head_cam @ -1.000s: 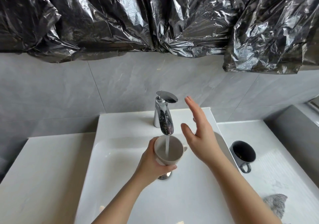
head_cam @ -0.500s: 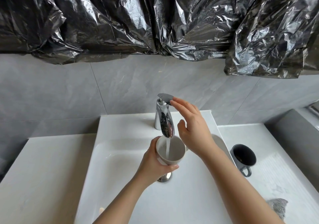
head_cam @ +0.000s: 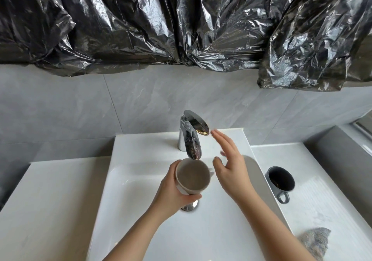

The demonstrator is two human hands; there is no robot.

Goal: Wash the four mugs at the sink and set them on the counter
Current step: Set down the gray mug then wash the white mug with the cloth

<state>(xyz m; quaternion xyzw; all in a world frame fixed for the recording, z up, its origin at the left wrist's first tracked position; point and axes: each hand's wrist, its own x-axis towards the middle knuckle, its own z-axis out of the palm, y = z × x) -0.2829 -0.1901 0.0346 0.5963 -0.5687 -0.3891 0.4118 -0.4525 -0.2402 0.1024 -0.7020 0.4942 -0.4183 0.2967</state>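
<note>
My left hand grips a beige mug by its side, upright over the white sink basin, right under the chrome tap spout. No water stream is visible. My right hand hovers with straight, spread fingers just right of the mug, its fingertips close to the tip of the tap lever, which points right and down. A dark grey mug stands upright on the counter to the right of the basin, handle toward me.
White counter extends left of the basin and, ribbed, to the right. A grey cloth lies at the lower right. The chrome drain plug sits below the mug. Black plastic sheeting hangs above the grey tiled wall.
My right hand came off the top of the tap lever and dropped to its right. The lever is now lowered and the water stream into the mug has stopped.
</note>
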